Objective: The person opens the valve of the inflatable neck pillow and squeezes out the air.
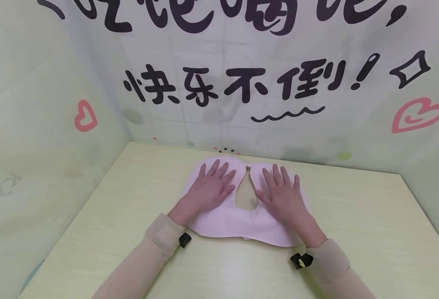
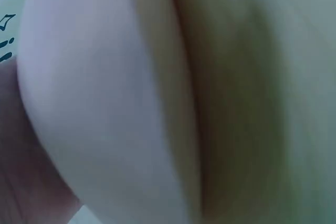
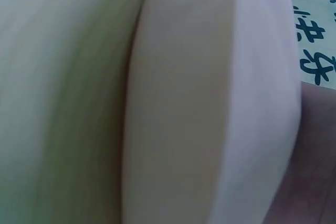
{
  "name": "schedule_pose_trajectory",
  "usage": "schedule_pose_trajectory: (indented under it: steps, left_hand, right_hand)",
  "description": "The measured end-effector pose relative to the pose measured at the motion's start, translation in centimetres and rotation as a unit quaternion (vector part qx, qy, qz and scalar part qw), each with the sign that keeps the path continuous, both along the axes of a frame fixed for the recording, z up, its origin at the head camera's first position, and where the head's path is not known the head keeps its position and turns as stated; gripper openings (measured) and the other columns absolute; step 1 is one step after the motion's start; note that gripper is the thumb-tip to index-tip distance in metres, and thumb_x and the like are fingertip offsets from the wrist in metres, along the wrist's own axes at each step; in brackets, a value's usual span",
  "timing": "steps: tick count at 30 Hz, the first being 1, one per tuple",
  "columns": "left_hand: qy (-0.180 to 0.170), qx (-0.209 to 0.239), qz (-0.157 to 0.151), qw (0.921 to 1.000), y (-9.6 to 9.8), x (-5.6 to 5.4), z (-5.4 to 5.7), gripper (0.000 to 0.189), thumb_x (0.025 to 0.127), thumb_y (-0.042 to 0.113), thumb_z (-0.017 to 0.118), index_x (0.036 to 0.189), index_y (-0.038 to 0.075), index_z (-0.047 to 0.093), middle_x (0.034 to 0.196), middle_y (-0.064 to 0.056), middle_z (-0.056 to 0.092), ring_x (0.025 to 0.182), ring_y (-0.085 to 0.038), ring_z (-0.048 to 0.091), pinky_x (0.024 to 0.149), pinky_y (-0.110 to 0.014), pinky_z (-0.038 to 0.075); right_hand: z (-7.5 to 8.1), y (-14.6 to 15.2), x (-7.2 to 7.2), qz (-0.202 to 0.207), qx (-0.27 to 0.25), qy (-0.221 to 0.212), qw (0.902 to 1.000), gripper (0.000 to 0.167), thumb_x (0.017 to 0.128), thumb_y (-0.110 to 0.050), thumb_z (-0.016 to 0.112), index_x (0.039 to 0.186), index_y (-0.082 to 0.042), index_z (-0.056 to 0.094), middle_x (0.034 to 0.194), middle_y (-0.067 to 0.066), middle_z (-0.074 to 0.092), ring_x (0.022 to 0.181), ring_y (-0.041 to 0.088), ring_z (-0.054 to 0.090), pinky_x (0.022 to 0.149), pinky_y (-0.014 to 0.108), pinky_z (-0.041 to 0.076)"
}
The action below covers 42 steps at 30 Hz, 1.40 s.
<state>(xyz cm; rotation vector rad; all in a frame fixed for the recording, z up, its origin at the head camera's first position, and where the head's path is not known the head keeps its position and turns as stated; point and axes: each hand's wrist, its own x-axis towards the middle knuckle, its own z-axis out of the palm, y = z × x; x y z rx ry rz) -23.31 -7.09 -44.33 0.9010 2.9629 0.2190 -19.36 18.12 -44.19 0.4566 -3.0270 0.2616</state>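
A pale pink neck pillow (image 1: 223, 222) lies flat on the table, its two rounded arms pointing away from me and nearly meeting around a teardrop-shaped opening. My left hand (image 1: 210, 187) rests on the left arm of the pillow, fingers spread and straight. On the right arm lies my right hand (image 1: 282, 195), also with spread fingers, its thumb at the edge of the opening. Close up in the left wrist view, the pillow's thick side (image 2: 94, 87) fills much of the picture. The right wrist view shows its beige-toned side wall (image 3: 178, 103) against the table.
The light wood-patterned table (image 1: 373, 232) extends around the pillow. A white printed sheet (image 1: 223, 50) with black characters rises behind it, and similar sheets with pink hearts (image 1: 86, 116) stand at both sides. Each wrist wears a band with a small black device (image 1: 184, 240).
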Motion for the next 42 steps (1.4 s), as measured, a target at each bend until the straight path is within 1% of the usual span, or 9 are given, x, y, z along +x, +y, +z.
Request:
schedule_pose_trajectory:
  steps: [3, 7, 11, 16, 24, 30, 36, 42]
  left_hand:
    - [-0.005, 0.002, 0.008, 0.9999, -0.1, 0.1, -0.5, 0.058, 0.111, 0.048, 0.034, 0.162, 0.020, 0.036, 0.170, -0.011, 0.019, 0.157, -0.036, 0.004, 0.120, -0.066, 0.005]
    - [-0.017, 0.013, 0.009, 0.9997, -0.1, 0.1, -0.8, 0.059, 0.110, 0.050, 0.034, 0.161, 0.020, 0.036, 0.170, -0.011, 0.017, 0.156, -0.037, 0.003, 0.119, -0.067, 0.006]
    - [-0.034, 0.001, 0.003, 0.9994, 0.0, 0.0, -0.9, 0.062, 0.109, 0.052, 0.034, 0.163, 0.020, 0.032, 0.171, -0.012, 0.012, 0.156, -0.039, 0.001, 0.118, -0.069, 0.006]
    - [-0.049, -0.030, 0.002, 0.9984, 0.0, 0.1, -0.8, 0.066, 0.109, 0.054, 0.032, 0.165, 0.020, 0.025, 0.172, -0.012, 0.005, 0.156, -0.039, -0.002, 0.117, -0.070, 0.005]
    - [-0.059, -0.055, 0.002, 0.9967, -0.1, -0.1, -0.7, 0.067, 0.109, 0.055, 0.031, 0.166, 0.021, 0.022, 0.172, -0.011, 0.002, 0.156, -0.038, -0.003, 0.117, -0.070, 0.004]
    - [-0.062, -0.062, -0.001, 0.9961, -0.1, 0.0, -1.0, 0.068, 0.109, 0.056, 0.031, 0.166, 0.020, 0.022, 0.172, -0.011, 0.001, 0.156, -0.038, -0.003, 0.117, -0.070, 0.005]
    - [-0.053, -0.062, -0.005, 0.9966, 0.0, 0.0, -0.8, 0.068, 0.109, 0.055, 0.032, 0.165, 0.019, 0.023, 0.172, -0.011, 0.004, 0.156, -0.038, -0.002, 0.117, -0.071, 0.005]
    - [-0.065, -0.057, 0.006, 0.9962, 0.1, 0.1, -1.0, 0.068, 0.108, 0.055, 0.035, 0.165, 0.021, 0.023, 0.172, -0.009, 0.003, 0.156, -0.037, -0.005, 0.117, -0.070, 0.000]
  right_hand:
    - [-0.7, 0.0, 0.0, -0.007, -0.001, -0.008, 0.9999, 0.074, 0.106, -0.050, 0.046, 0.162, -0.006, 0.027, 0.166, 0.028, 0.017, 0.153, 0.048, 0.011, 0.112, 0.078, 0.009]
    - [-1.4, 0.0, 0.1, -0.016, -0.006, -0.026, 0.9995, 0.074, 0.107, -0.051, 0.044, 0.162, -0.005, 0.026, 0.166, 0.029, 0.015, 0.152, 0.049, 0.010, 0.110, 0.080, 0.009]
    - [-1.8, 0.1, 0.2, -0.019, -0.013, -0.038, 0.9990, 0.074, 0.108, -0.049, 0.044, 0.162, -0.003, 0.026, 0.166, 0.029, 0.014, 0.153, 0.049, 0.009, 0.110, 0.080, 0.009]
    - [-1.9, 0.0, 0.2, -0.021, -0.018, -0.042, 0.9987, 0.072, 0.108, -0.049, 0.044, 0.162, -0.004, 0.028, 0.166, 0.028, 0.014, 0.153, 0.049, 0.009, 0.110, 0.080, 0.008]
    - [-1.9, -0.1, 0.3, -0.023, -0.020, -0.056, 0.9980, 0.070, 0.108, -0.047, 0.046, 0.160, -0.004, 0.032, 0.166, 0.028, 0.015, 0.153, 0.049, 0.009, 0.111, 0.079, 0.007]
    - [-2.3, 0.0, 0.4, -0.021, -0.015, -0.064, 0.9976, 0.071, 0.107, -0.048, 0.046, 0.161, -0.004, 0.031, 0.166, 0.028, 0.014, 0.153, 0.048, 0.007, 0.111, 0.079, 0.005]
    - [-2.2, 0.1, 0.4, -0.023, -0.015, -0.066, 0.9974, 0.071, 0.107, -0.048, 0.046, 0.161, -0.005, 0.030, 0.166, 0.028, 0.014, 0.153, 0.048, 0.008, 0.111, 0.079, 0.005]
    - [-2.1, 0.0, 0.6, -0.022, -0.023, -0.082, 0.9961, 0.071, 0.108, -0.047, 0.045, 0.161, -0.004, 0.029, 0.167, 0.028, 0.011, 0.153, 0.049, 0.005, 0.111, 0.079, 0.003]
